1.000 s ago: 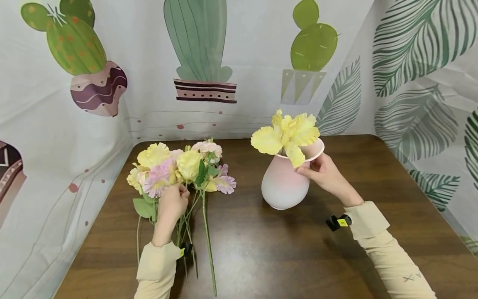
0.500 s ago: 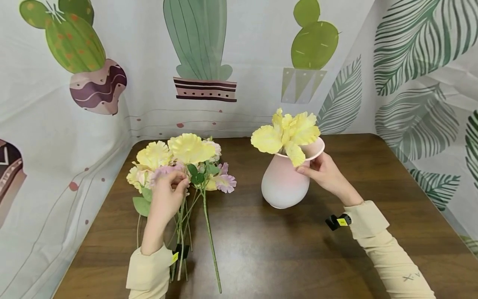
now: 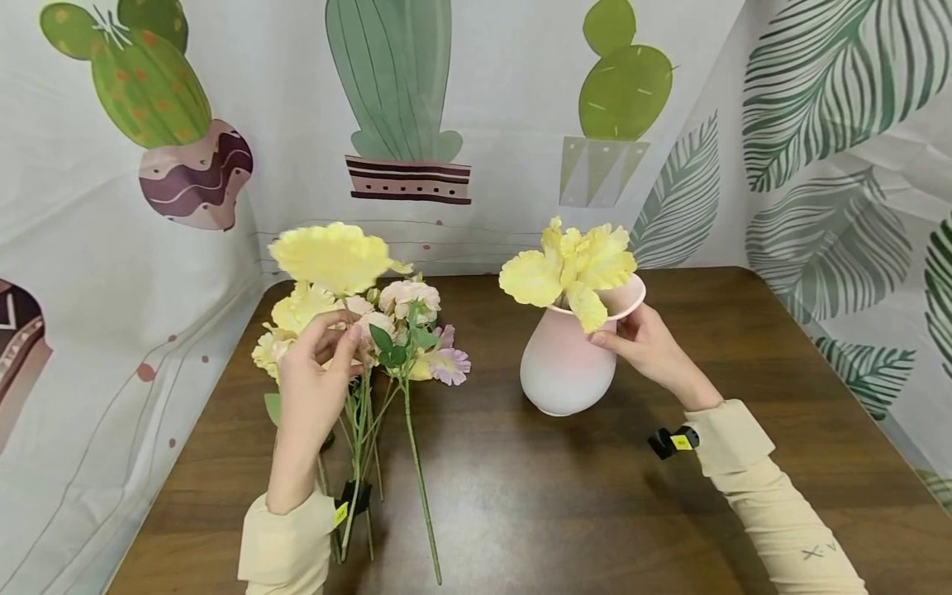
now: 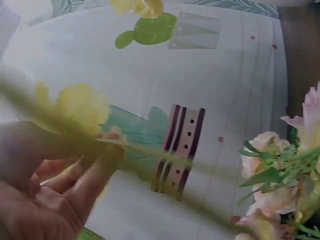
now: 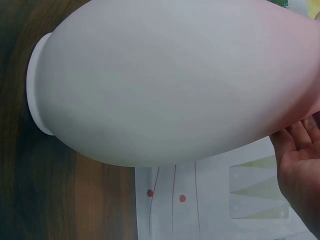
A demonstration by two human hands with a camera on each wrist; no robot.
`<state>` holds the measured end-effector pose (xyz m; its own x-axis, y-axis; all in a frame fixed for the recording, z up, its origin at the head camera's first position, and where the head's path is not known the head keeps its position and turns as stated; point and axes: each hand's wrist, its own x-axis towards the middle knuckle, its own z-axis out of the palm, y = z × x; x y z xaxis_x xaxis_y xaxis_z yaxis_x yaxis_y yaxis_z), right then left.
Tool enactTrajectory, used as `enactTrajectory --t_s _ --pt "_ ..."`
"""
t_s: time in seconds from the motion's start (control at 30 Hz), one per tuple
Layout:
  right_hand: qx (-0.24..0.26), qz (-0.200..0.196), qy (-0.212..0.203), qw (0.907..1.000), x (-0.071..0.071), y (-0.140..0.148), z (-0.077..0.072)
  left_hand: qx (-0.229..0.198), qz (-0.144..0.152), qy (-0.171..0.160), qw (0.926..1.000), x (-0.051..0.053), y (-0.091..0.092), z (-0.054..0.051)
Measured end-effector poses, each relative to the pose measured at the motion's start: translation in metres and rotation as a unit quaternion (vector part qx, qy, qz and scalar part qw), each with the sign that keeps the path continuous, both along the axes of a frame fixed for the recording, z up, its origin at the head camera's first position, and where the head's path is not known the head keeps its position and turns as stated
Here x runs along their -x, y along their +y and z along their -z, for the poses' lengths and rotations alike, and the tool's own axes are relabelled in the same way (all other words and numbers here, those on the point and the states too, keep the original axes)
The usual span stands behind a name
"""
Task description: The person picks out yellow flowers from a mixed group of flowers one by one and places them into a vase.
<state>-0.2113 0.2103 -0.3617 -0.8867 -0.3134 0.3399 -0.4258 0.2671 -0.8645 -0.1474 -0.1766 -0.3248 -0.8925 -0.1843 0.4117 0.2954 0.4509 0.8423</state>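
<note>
Your left hand (image 3: 314,370) pinches a yellow ruffled flower (image 3: 329,258) below its petals, above the loose flowers (image 3: 411,301). Right hand (image 3: 660,351) holds the pink-and-white vase (image 3: 567,372), upright on the table (image 3: 521,512), under its rim. Lift slowly (it could well snag); steady the vase lightly.

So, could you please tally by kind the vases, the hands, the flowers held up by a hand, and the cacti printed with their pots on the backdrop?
Vase: 1
Hands: 2 (left hand, right hand)
Yellow flower held up: 1
Printed cacti: 3
Total: 7
</note>
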Motion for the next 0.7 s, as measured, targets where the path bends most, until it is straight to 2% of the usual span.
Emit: enactTrajectory --t_s 0.1,0.17,0.3,0.47,0.57,0.7 --pt "0.002 -0.001 0.000 1.0000 0.000 0.000 0.000 -0.047 0.015 0.031 0.9983 -0.002 0.001 -0.005" --pt "0.003 -0.001 0.000 1.0000 0.000 0.000 -0.001 -0.082 0.028 0.057 0.9946 -0.003 0.003 -0.007" --pt "0.001 -0.002 0.001 1.0000 0.001 -0.001 -0.001 -0.151 0.046 0.111 0.9813 -0.002 0.005 -0.009" --pt "-0.006 0.002 0.003 1.0000 0.001 -0.001 0.000 -0.222 0.044 0.173 0.9586 0.002 0.007 -0.010" --pt "-0.007 0.005 0.000 1.0000 0.000 -0.001 0.000 -0.266 0.050 0.205 0.9406 0.003 0.009 -0.011" --pt "-0.006 0.004 -0.005 1.0000 0.000 0.000 0.001 -0.293 0.049 0.232 0.9264 0.002 0.016 -0.013"
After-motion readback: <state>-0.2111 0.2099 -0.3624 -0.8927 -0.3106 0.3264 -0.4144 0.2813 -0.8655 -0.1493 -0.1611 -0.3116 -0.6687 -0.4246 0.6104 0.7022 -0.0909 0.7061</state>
